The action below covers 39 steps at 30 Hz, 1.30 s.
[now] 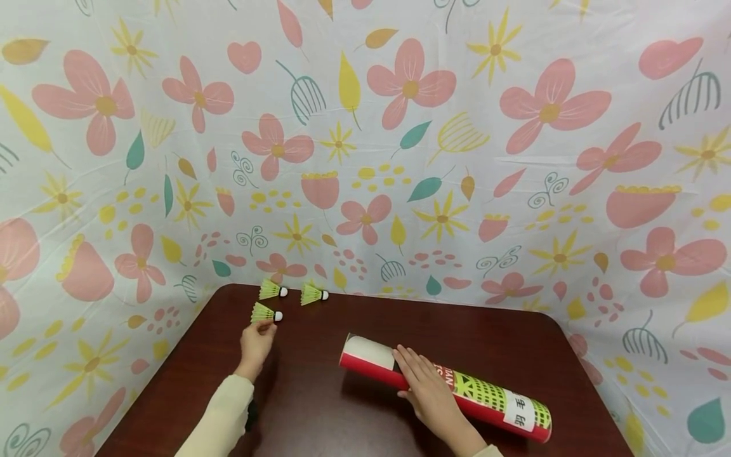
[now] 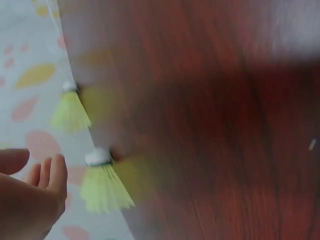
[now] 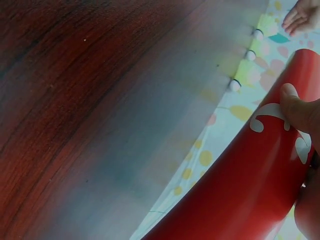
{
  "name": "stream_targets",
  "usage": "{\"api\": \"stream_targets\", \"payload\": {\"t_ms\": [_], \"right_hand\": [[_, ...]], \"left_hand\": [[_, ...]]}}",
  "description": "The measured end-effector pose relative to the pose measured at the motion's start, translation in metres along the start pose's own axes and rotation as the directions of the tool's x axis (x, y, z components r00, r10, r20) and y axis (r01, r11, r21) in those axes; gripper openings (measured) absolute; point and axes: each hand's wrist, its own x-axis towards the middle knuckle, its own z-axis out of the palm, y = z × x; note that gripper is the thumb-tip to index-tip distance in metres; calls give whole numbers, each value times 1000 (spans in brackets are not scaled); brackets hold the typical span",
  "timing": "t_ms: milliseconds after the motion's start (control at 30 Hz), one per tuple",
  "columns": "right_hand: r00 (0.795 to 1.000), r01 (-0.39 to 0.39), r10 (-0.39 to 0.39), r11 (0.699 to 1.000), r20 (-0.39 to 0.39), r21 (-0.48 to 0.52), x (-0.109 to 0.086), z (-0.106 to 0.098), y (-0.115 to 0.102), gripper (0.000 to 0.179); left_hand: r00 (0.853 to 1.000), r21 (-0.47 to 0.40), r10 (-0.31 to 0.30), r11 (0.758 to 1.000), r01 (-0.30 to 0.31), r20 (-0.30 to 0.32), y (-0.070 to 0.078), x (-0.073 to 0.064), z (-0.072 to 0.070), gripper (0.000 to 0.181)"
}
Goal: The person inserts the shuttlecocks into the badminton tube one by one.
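Three yellow shuttlecocks with white heads lie near the table's far left corner. The nearest shuttlecock [image 1: 264,313] is beside the fingers of my left hand [image 1: 256,348]. Behind it are a back-left shuttlecock [image 1: 270,290] and a back-right shuttlecock [image 1: 312,294]. In the left wrist view, thumb and fingers of the left hand [image 2: 35,197] are apart, with nothing visible between them. My right hand [image 1: 425,390] grips a red, yellow and white shuttlecock tube [image 1: 485,397], slanting across the right half of the table. Its thumb lies along the tube's red side in the right wrist view.
The dark brown wooden table [image 1: 320,381] has rounded far corners. A white cloth [image 1: 365,158] printed with flowers and leaves hangs right behind the table and along its sides.
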Motion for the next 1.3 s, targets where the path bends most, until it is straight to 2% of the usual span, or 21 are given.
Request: {"api": "stream_targets", "payload": {"t_ms": [100, 167, 233, 367, 500, 600, 733, 867, 1067, 1200, 1300], "right_hand": [[1000, 7, -7, 1000, -5, 15, 0, 0, 1, 71], [1000, 10, -10, 1000, -7, 14, -1, 1, 1, 69], [1000, 8, -8, 1000, -8, 17, -1, 1, 1, 67], [1000, -3, 3, 1000, -7, 16, -1, 1, 1, 70], [1000, -4, 4, 1000, -15, 25, -1, 1, 2, 72], [1000, 1, 0, 1000, -25, 27, -1, 2, 2, 71], [1000, 3, -2, 1000, -29, 30, -2, 2, 2, 71], [1000, 0, 1, 999, -27, 39, -2, 3, 3, 71], [1000, 8, -7, 999, -26, 41, -3, 4, 4, 63], [1000, 9, -8, 999, -25, 33, -2, 5, 3, 85], [1000, 9, -8, 999, -20, 32, -1, 6, 3, 88]], "left_hand": [[995, -24, -61, 998, 60, -77, -3, 11, -9, 29], [989, -47, -101, 994, 96, -106, -5, 16, -13, 30], [985, -65, -126, 991, 119, -118, -7, 20, -17, 32], [983, -83, -136, 988, 127, -122, -13, 28, -22, 33], [989, -82, -135, 988, 130, -65, -22, 34, -27, 38], [992, -63, -124, 990, 126, 29, -30, 39, -31, 46], [982, -37, -108, 993, 114, 152, -36, 45, -34, 56], [977, -16, -109, 993, 114, 183, -36, 45, -36, 55], [987, 16, -93, 996, 91, 131, -37, 40, -35, 43], [998, 57, -49, 997, 46, 49, -41, 37, -31, 32], [999, 75, -43, 996, 42, 11, -43, 36, -29, 25]]}}
